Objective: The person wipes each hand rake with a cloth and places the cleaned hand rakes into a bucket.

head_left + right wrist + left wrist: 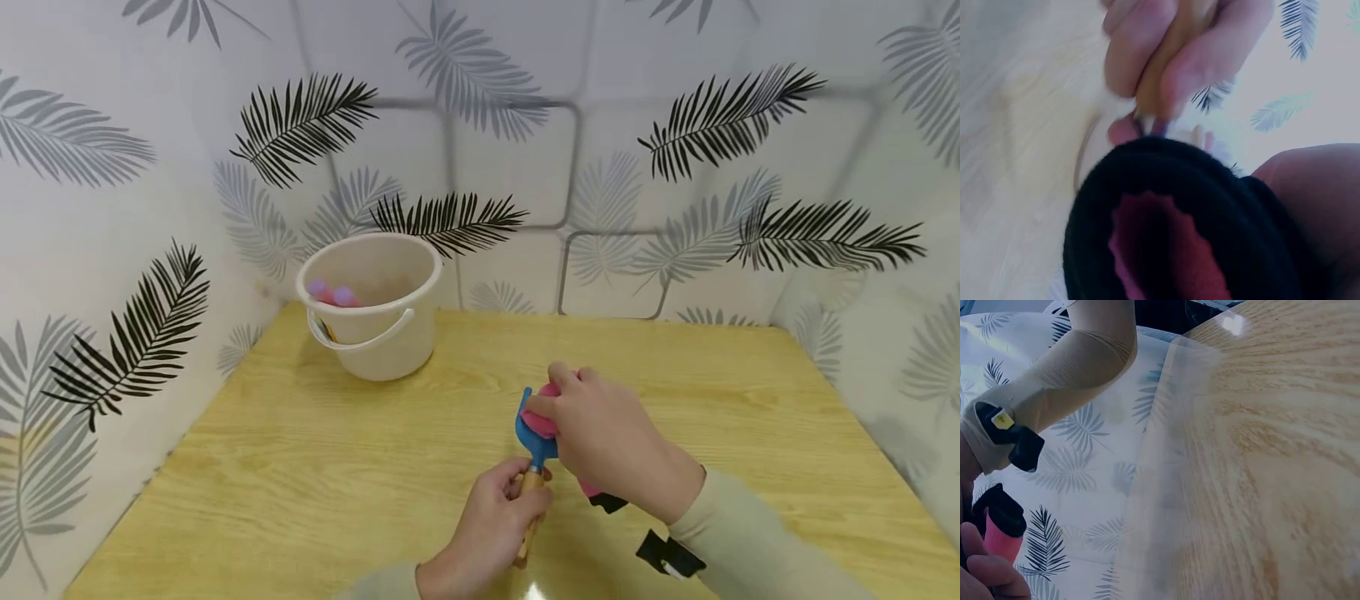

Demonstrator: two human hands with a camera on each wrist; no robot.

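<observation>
My left hand (487,521) grips the wooden handle (531,487) of a small blue garden hand fork (538,447), its head pointing away from me. A pink glove (538,423) with a black cuff is in my right hand (607,433), which pinches it against the blue head. Most of the head is hidden behind the glove and fingers; one prong shows at its left. The right wrist view looks into the glove's open black cuff (1147,159), with the handle (1175,56) behind it. At the left wrist view's edge, the pink glove (1002,540) shows beside left-hand fingers.
A white bucket (390,350) with a handle stands at the table's back left. Pink items with purple ends (332,294) lie inside it. The wood-grain table (322,467) meets leaf-patterned sheeting (510,183) at the back and sides.
</observation>
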